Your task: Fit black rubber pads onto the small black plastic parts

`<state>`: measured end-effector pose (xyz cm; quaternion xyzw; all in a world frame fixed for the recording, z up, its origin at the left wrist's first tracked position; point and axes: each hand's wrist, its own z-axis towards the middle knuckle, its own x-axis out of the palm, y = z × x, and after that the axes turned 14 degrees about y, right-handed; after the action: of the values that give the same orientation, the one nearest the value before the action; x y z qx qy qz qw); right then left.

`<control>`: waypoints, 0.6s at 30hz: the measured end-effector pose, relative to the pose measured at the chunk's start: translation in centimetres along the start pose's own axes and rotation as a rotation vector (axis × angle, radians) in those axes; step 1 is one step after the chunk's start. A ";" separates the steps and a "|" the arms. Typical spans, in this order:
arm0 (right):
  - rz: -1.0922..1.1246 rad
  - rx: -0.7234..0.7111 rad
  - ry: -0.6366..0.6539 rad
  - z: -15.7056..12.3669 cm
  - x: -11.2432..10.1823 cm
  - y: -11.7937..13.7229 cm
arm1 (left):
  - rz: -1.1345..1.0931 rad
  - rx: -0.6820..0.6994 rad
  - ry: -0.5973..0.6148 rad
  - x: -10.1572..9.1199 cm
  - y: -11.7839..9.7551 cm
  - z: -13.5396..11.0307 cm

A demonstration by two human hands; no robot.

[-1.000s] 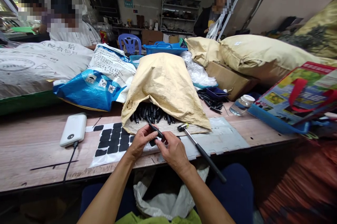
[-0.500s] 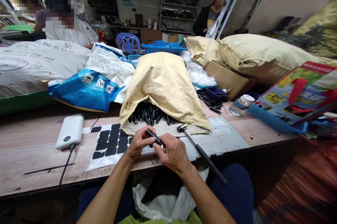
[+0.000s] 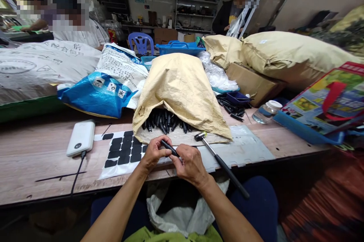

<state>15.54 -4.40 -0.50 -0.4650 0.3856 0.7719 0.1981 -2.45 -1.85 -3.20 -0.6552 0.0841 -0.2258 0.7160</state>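
A slim black pen-shaped tube (image 3: 170, 148) is held level between my two hands at the table's front edge. My left hand (image 3: 156, 153) pinches its left end with thumb and fingers. At the other end, my right hand (image 3: 190, 162) is closed round it, and part of the tube is hidden by the fingers. Just beyond my hands, a tan woven sack (image 3: 182, 86) lies with its mouth towards me, and many similar black pieces (image 3: 162, 121) show inside. Right of my right hand rests a small hammer (image 3: 224, 166), its black handle sticking out past the table edge.
A sheet of black stickers (image 3: 122, 155) and a white power bank (image 3: 81, 138) with a cable lie to the left. On the right are loose black pieces (image 3: 229, 106), a clear jar (image 3: 267, 111) and a blue tray (image 3: 307, 126). An open white sack (image 3: 182, 223) hangs below the table edge.
The camera view has shifted slightly, so everything sits a little farther right. Both hands still hold the black tube, with little visible change in grip.
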 end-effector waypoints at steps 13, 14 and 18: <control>0.093 0.064 0.021 -0.3 -0.1 0.1 | 0.052 0.012 -0.029 -0.1 -0.2 0.2; 0.108 0.078 0.030 -0.3 -0.3 0.1 | 0.049 0.009 -0.027 -0.1 -0.1 0.2; 0.222 0.132 0.040 -0.6 -0.8 -0.1 | -0.007 0.005 -0.009 0.0 -0.1 0.0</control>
<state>16.34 -4.81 0.03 -0.4207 0.4888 0.7525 0.1339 -2.51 -1.84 -3.10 -0.6548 0.0781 -0.2254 0.7171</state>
